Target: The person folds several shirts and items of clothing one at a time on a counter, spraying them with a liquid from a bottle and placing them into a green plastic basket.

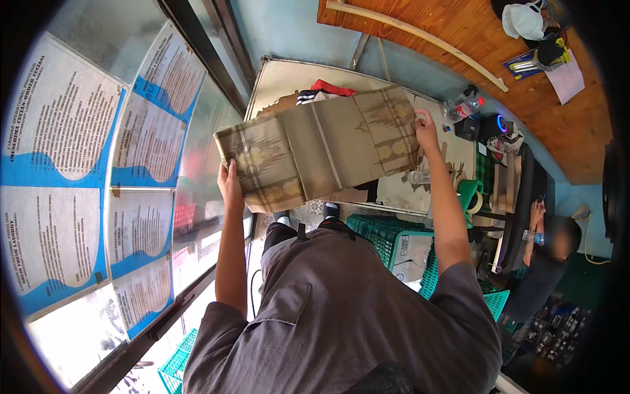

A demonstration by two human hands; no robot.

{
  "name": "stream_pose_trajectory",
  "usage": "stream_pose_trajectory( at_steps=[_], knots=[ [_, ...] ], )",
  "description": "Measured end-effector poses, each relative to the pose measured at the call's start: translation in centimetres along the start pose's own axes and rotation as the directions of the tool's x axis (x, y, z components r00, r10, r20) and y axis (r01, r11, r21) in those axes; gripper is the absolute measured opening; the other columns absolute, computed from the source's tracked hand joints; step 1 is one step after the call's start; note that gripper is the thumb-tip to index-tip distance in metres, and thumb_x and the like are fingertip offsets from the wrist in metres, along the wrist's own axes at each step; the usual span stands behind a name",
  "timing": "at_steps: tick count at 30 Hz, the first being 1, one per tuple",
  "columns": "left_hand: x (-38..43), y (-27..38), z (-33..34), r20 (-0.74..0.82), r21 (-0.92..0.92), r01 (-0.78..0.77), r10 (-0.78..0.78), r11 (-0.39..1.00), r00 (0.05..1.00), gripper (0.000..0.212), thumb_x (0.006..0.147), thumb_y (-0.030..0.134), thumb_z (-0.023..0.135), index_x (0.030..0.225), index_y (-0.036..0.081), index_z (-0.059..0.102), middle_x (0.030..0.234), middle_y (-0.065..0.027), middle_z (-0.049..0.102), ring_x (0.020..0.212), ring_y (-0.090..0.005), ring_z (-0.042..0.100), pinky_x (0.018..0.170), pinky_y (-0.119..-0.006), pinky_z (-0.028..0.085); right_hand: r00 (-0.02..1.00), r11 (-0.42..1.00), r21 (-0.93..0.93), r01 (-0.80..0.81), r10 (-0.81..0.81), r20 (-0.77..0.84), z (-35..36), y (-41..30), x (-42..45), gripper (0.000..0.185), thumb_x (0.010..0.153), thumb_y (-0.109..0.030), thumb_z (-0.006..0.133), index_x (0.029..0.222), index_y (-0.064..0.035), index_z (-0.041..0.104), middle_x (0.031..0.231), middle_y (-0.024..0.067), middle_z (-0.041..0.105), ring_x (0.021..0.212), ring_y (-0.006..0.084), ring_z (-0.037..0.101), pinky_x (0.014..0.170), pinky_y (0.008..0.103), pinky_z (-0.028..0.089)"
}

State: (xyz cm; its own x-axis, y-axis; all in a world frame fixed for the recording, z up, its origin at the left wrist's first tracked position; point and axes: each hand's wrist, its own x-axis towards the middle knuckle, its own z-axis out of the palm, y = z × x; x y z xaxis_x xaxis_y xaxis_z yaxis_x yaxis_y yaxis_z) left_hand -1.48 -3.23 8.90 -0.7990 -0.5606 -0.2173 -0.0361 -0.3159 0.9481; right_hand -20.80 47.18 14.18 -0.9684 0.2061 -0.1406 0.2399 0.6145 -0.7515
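Observation:
A folded olive-brown patterned cloth [325, 143] is stretched between my two hands, in front of me and above a worn pale tabletop [393, 197]. It has dark stripes across its middle and yellowish motifs towards both ends. My left hand [230, 184] grips its left edge near the lower corner. The right edge is pinched in my right hand [426, 130], close to the upper corner. Behind the cloth, partly hidden by it, lie a red garment [332, 88] and a black-and-white striped one [307, 96].
Green plastic baskets [389, 236] stand below the table. Plastic bottles [462, 108], a speaker [492, 125] and a green tape dispenser [469, 197] are on the right. Printed sheets [59, 123] cover the glass on the left. Another person [541, 261] sits at the right.

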Motion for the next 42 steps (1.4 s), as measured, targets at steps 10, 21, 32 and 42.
stream_pose_trajectory(
  at_steps=[10, 21, 32, 42],
  knots=[
    [2.7, -8.8, -2.6, -0.073, 0.550, 0.039, 0.002, 0.835, 0.997, 0.034, 0.095, 0.021, 0.057, 0.118, -0.003, 0.054, 0.097, -0.0103, 0.065, 0.091, -0.0199, 0.059, 0.082, -0.029, 0.045, 0.871, 0.790, -0.423, 0.444, -0.491, -0.003, 10.5, -3.0, -8.9, 0.057, 0.088, -0.039, 0.060, 0.125, 0.0020, 0.051, 0.136, 0.0271, 0.043, 0.120, 0.0402, 0.048, 0.096, 0.0445, 0.045],
    [-4.8, -8.3, 8.7, 0.341, 0.849, -0.354, 0.104, 0.392, 0.934, 0.058, 0.078, 0.034, 0.069, 0.121, 0.001, 0.050, 0.128, -0.0206, 0.048, 0.117, -0.0378, 0.046, 0.099, -0.046, 0.040, 0.913, 0.920, -0.200, 0.337, -0.371, -0.171, 2.3, -1.5, -3.0, 0.034, 0.097, -0.026, 0.050, 0.119, -0.0013, 0.056, 0.102, 0.0220, 0.066, 0.094, 0.0358, 0.064, 0.081, 0.0405, 0.050],
    [-2.4, -10.2, 6.2, 0.279, 0.782, -0.257, 0.049, 0.568, 0.959, 0.023, 0.077, 0.019, 0.060, 0.088, -0.001, 0.060, 0.084, -0.0200, 0.064, 0.082, -0.0370, 0.062, 0.077, -0.044, 0.050, 0.970, 0.964, 0.116, 0.241, -0.236, -0.050, -8.3, -13.0, -4.2, 0.036, 0.099, -0.020, 0.050, 0.131, -0.0026, 0.053, 0.121, 0.0048, 0.062, 0.110, 0.0141, 0.055, 0.096, 0.0266, 0.039],
    [-2.0, -8.5, 6.0, 0.271, 0.862, -0.219, -0.049, 0.457, 0.961, 0.029, 0.080, 0.023, 0.055, 0.093, -0.001, 0.063, 0.096, -0.0269, 0.065, 0.089, -0.0419, 0.063, 0.081, -0.048, 0.050, 0.923, 0.923, -0.117, 0.368, -0.378, -0.077, -5.0, -17.8, -8.4, 0.038, 0.098, -0.022, 0.050, 0.131, -0.0036, 0.053, 0.121, 0.0112, 0.063, 0.111, 0.0153, 0.056, 0.096, 0.0288, 0.041]
  ],
)
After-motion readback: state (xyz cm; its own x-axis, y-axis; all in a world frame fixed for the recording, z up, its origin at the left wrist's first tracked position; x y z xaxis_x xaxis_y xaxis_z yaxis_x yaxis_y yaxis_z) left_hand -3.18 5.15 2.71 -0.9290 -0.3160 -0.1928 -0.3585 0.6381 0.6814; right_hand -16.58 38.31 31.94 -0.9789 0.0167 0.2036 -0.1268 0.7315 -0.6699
